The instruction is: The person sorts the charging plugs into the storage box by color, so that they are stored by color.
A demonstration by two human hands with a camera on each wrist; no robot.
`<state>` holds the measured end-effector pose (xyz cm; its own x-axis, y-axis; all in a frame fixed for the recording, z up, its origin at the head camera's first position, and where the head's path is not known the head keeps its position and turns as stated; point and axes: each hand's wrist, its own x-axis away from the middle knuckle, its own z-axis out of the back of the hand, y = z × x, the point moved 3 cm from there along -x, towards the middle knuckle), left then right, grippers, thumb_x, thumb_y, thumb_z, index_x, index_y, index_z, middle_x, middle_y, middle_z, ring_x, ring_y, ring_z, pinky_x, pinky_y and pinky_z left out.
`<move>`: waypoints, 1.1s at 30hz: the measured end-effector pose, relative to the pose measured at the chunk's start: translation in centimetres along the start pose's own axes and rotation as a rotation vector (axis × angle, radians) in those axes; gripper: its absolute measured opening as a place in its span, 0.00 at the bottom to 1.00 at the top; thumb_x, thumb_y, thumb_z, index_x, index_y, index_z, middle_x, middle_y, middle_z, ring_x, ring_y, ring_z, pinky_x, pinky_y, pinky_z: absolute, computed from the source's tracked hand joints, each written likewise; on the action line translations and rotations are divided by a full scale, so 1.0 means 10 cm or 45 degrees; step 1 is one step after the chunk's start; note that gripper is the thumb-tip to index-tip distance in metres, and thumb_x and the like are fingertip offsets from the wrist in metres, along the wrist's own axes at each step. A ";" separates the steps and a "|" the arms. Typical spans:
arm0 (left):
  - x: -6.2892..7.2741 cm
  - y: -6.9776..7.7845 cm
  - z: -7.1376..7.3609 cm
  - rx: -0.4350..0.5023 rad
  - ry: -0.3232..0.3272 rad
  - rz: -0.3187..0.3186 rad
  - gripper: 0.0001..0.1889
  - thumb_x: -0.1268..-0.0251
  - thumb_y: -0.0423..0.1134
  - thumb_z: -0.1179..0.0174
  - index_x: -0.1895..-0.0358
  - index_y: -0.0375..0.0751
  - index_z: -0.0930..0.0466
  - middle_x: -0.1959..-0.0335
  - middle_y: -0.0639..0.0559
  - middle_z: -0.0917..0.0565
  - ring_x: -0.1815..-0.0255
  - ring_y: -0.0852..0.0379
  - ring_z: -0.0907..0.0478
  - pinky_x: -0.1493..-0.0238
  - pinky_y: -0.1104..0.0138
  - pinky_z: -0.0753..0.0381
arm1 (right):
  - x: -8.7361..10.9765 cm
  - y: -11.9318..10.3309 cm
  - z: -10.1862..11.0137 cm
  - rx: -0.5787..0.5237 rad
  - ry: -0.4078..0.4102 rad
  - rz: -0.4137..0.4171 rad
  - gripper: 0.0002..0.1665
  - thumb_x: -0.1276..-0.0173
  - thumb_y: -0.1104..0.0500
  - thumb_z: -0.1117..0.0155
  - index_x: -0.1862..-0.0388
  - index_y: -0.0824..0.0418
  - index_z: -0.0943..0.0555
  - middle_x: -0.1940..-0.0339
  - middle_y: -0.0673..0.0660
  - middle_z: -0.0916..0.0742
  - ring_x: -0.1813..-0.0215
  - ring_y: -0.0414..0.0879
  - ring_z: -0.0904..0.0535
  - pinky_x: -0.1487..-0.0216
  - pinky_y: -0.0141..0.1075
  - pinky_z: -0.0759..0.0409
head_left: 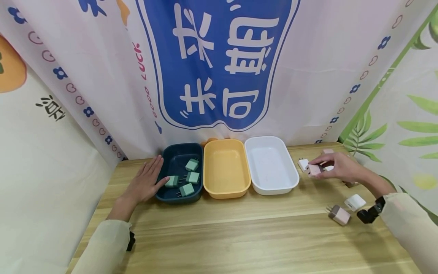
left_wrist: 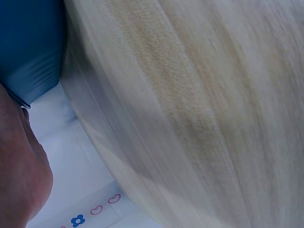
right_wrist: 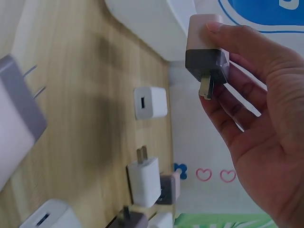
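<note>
My right hand (head_left: 340, 167) pinches a pink and grey charger plug (head_left: 313, 171) between thumb and fingers, just right of the white tray (head_left: 272, 165). In the right wrist view this plug's metal prongs (right_wrist: 206, 88) point down and its pink end faces up. At the far left, my left hand (head_left: 144, 184) rests with its fingers straight along the side of the dark blue tray (head_left: 178, 161), the thumb reaching over the rim. Several green charger plugs (head_left: 192, 177) lie inside that tray, one beside the thumb tip.
The yellow tray (head_left: 227, 167) stands between the blue and white ones. Right of the trays, a pink plug (head_left: 340, 215) and a white plug (head_left: 355, 202) lie on the wooden table (head_left: 232, 239); more white and pink plugs (right_wrist: 144, 182) lie near the printed curtain (head_left: 308, 76).
</note>
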<state>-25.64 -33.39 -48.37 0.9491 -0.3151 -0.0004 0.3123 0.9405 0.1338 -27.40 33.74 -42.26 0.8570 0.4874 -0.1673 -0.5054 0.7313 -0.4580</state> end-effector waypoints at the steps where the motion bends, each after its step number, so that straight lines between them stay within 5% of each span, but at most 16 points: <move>1: 0.00 0.00 0.00 -0.004 -0.001 -0.001 0.46 0.15 0.65 0.61 0.13 0.33 0.61 0.11 0.37 0.59 0.12 0.35 0.61 0.15 0.39 0.63 | -0.02 -0.01 0.00 -0.001 -0.004 -0.007 0.25 0.44 0.53 0.13 0.46 0.48 0.08 0.49 0.54 0.08 0.53 0.44 0.18 0.56 0.36 0.20; 13: 0.00 0.02 0.03 -0.018 -0.004 -0.013 0.45 0.15 0.64 0.60 0.13 0.34 0.59 0.11 0.38 0.58 0.12 0.35 0.60 0.15 0.39 0.62 | -0.34 -0.24 -0.06 -0.203 -0.070 0.016 0.23 0.40 0.56 0.15 0.45 0.53 0.09 0.48 0.55 0.08 0.55 0.41 0.14 0.57 0.34 0.15; 21: 0.01 0.02 0.03 -0.027 0.002 -0.012 0.45 0.15 0.64 0.60 0.13 0.33 0.58 0.11 0.37 0.57 0.12 0.35 0.59 0.15 0.39 0.61 | -0.50 -0.33 -0.14 -0.200 -0.057 0.049 0.24 0.43 0.55 0.13 0.47 0.56 0.08 0.52 0.54 0.07 0.57 0.40 0.15 0.58 0.29 0.18; 33: 0.01 0.01 0.02 -0.013 -0.002 -0.012 0.45 0.15 0.64 0.60 0.13 0.33 0.58 0.11 0.37 0.58 0.12 0.35 0.60 0.15 0.39 0.62 | -0.66 -0.48 -0.22 -0.284 -0.121 -0.007 0.26 0.40 0.54 0.15 0.43 0.58 0.09 0.46 0.60 0.09 0.51 0.48 0.13 0.52 0.38 0.13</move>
<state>-25.54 -33.31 -48.18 0.9461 -0.3238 0.0002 0.3213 0.9389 0.1237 -30.40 25.95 -40.82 0.8412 0.5339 -0.0863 -0.4568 0.6161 -0.6417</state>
